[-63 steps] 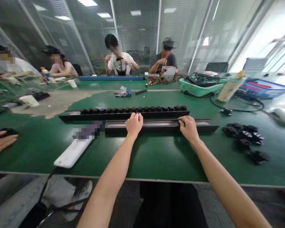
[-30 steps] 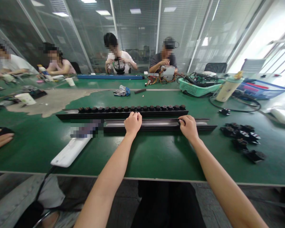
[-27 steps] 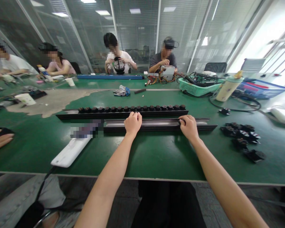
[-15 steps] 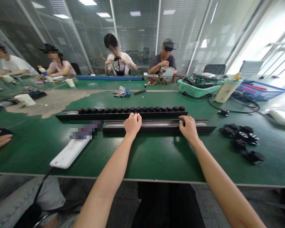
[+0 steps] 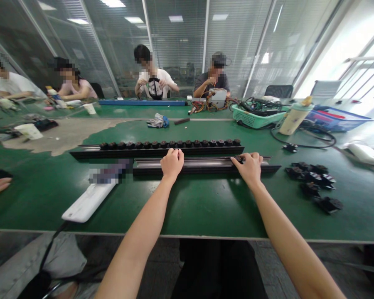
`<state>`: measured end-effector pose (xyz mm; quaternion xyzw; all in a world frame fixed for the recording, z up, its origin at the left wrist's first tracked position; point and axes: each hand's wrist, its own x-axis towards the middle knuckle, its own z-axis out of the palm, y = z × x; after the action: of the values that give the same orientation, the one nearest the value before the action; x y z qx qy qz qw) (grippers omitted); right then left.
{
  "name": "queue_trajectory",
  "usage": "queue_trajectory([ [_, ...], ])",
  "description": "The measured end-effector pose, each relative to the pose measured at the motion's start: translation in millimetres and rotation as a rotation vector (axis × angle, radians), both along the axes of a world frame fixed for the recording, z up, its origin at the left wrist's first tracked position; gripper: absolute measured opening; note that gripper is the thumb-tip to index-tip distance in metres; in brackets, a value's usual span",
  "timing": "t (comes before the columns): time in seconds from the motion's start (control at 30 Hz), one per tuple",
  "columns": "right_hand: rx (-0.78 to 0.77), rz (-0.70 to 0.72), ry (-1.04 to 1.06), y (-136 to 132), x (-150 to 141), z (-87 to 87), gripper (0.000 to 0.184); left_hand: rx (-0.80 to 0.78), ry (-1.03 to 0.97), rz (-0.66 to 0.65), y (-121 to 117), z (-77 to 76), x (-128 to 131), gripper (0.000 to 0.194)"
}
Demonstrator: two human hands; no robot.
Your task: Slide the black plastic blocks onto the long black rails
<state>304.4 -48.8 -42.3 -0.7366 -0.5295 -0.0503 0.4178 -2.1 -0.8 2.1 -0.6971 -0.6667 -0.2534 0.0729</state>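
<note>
A long dark metal rail with a shiny grooved channel point(image 5: 202, 165) lies level across the green surface point(image 5: 199, 203), its long axis running left to right, just in front of a matching rail topped by a row of round black parts point(image 5: 171, 145). The left hand point(image 5: 172, 163) clenches the rail near mid-length; the right hand point(image 5: 250, 167) grasps it toward its right end, beside a small black part point(image 5: 238, 159). Open green stretches to the surface's near edge; loose black parts point(image 5: 311, 182) sit right of the rail.
</note>
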Motion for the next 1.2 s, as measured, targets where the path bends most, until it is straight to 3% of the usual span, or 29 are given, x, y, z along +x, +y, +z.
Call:
queue_trajectory([
  [1.2, 0.072, -0.004, 0.014, 3.4, 8.7, -2.0, 0.049, -0.021, -0.020, -0.003, 1.4, 0.3, -1.5, 0.046],
])
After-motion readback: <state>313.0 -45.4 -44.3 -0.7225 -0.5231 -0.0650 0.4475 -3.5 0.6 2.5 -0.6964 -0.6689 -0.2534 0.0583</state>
